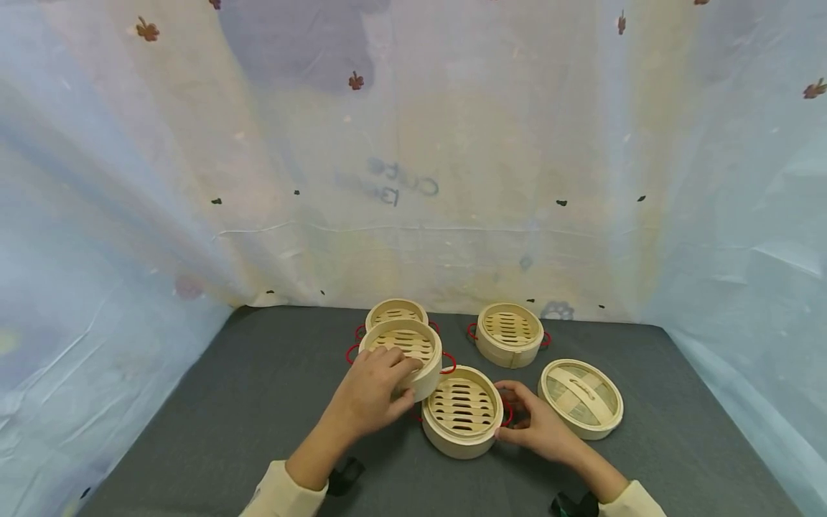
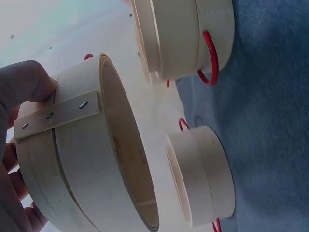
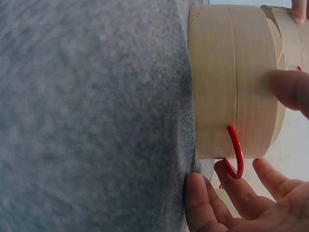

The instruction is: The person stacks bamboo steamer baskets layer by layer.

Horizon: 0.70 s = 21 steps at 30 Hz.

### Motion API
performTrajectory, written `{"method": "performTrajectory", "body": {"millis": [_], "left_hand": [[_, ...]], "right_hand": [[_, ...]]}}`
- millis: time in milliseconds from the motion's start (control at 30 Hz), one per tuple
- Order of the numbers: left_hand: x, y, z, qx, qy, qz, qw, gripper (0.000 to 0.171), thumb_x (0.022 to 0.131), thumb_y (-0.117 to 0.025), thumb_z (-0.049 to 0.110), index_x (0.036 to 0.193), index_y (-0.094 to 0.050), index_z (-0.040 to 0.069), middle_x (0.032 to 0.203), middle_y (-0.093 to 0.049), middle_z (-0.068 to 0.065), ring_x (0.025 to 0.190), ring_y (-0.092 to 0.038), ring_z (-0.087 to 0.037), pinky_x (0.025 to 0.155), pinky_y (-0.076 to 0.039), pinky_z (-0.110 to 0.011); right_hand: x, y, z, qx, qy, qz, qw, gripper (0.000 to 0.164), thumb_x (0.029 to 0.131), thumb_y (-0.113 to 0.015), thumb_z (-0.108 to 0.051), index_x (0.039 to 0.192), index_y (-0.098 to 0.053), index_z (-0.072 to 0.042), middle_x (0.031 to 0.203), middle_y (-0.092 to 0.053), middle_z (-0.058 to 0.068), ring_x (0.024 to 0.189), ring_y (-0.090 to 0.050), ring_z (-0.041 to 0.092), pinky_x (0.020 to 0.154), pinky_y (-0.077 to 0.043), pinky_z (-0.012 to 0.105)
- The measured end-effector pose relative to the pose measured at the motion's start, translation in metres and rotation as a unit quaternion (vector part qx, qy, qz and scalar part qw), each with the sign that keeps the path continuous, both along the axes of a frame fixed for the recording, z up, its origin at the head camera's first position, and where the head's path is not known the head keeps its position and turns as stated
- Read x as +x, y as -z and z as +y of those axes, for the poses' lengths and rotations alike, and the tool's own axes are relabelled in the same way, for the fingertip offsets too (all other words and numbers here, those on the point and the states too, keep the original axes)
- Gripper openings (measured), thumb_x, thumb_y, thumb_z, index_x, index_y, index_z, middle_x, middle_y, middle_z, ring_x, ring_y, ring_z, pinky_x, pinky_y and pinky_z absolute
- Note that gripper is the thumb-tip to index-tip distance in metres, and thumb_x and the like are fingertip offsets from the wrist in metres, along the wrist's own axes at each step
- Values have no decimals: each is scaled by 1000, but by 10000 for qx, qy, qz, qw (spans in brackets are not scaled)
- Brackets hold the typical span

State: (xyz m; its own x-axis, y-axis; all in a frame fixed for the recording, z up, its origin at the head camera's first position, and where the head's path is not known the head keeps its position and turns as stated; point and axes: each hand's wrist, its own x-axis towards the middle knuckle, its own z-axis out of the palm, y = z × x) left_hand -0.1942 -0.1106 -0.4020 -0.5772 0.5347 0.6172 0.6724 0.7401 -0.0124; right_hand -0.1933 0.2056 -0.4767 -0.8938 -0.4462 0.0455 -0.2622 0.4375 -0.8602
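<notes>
My left hand (image 1: 370,391) grips a round bamboo steamer basket (image 2: 87,150) by its rim, thumb outside and fingers over the top edge. The basket is held above the table, and its hollow underside faces right in the left wrist view. Below and to its right, a second steamer basket (image 1: 461,449) with a slatted floor sits on the table. My right hand (image 1: 539,427) holds this one at its right side, thumb on the wall and fingertips by the red handle (image 3: 238,154). In the head view the raised basket partly overlaps the seated one's rim.
Another steamer basket (image 1: 397,311) stands behind the raised one, partly hidden. A further basket (image 1: 509,353) with red handles is at the back right. A woven bamboo lid (image 1: 581,396) lies right of my right hand. Patterned sheeting (image 1: 484,244) hangs behind the dark table (image 1: 258,409).
</notes>
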Motion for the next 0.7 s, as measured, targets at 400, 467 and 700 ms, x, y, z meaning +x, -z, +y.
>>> {"method": "performTrajectory", "body": {"millis": [400, 467, 700], "left_hand": [[4, -1, 14, -73, 192, 0, 9998, 32, 75, -73, 22, 106, -68, 25, 85, -56, 9, 73, -47, -10, 64, -36, -29], [5, -1, 16, -65, 228, 13, 9997, 32, 75, -73, 22, 106, -69, 25, 85, -56, 9, 73, -47, -10, 64, -36, -29], [7, -1, 23, -113, 273, -14, 9996, 32, 75, -74, 24, 107, -69, 26, 86, -56, 9, 75, -48, -10, 66, -38, -30]], "right_hand": [[0, -1, 0, 5, 53, -63, 10000, 72, 81, -77, -24, 140, -40, -8, 127, -57, 21, 106, -61, 22, 69, -53, 29], [0, -1, 0, 9, 48, -44, 10000, 72, 81, -77, -24, 140, -40, -8, 128, -57, 21, 105, -62, 21, 69, -53, 29], [-1, -1, 0, 60, 70, 11, 10000, 71, 81, -78, -25, 139, -41, -7, 126, -58, 22, 103, -62, 18, 68, -54, 29]]}}
